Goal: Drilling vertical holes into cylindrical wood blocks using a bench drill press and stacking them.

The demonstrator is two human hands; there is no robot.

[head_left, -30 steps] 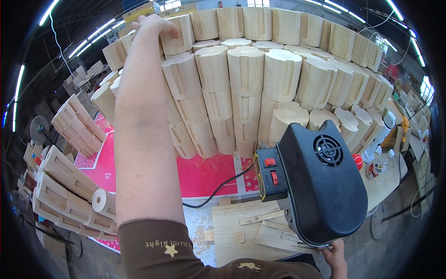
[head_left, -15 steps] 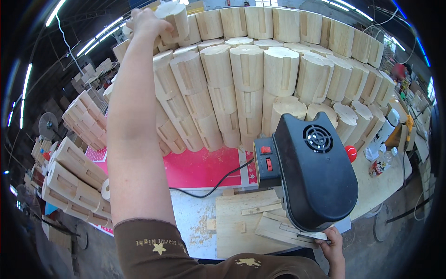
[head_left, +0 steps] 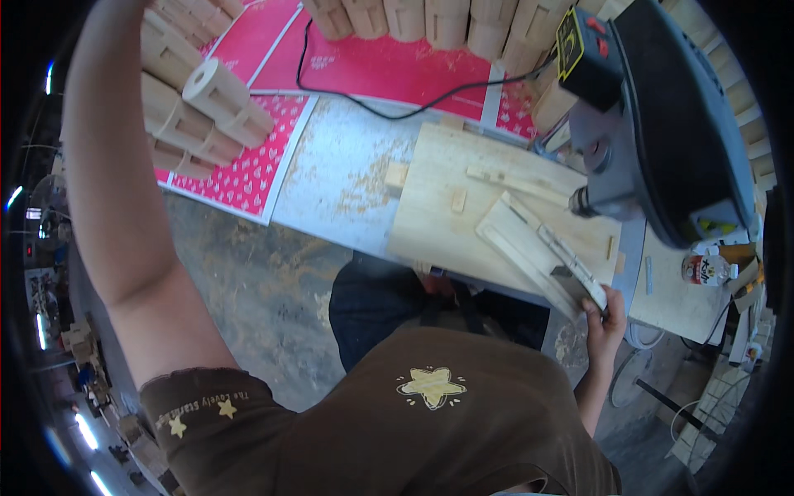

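Observation:
My left arm (head_left: 124,165) reaches up past the upper left edge, so its hand and whatever it holds are out of sight. At the lower right, my right hand (head_left: 608,318) pinches the near end of a narrow wooden fixture with a metal strip (head_left: 542,256). That fixture lies slanted on a flat plywood board (head_left: 438,215). Just beyond it hangs the chuck (head_left: 583,201) of a black bench drill press (head_left: 686,124), with red switches on its side. Whether a bit sits in the chuck is hard to see.
Grooved wooden cylinders (head_left: 405,16) stand in rows at the back, and more lie stacked (head_left: 219,95) at the left on a pink patterned sheet (head_left: 248,169). A black cord (head_left: 397,114) crosses the bench. Sawdust covers the metal top (head_left: 339,165). A plastic bottle (head_left: 707,269) lies at the right.
The view has tilted down. My left hand, earlier on a wooden cylinder atop the back stack, has gone out of frame. My right hand still holds the fixture's end.

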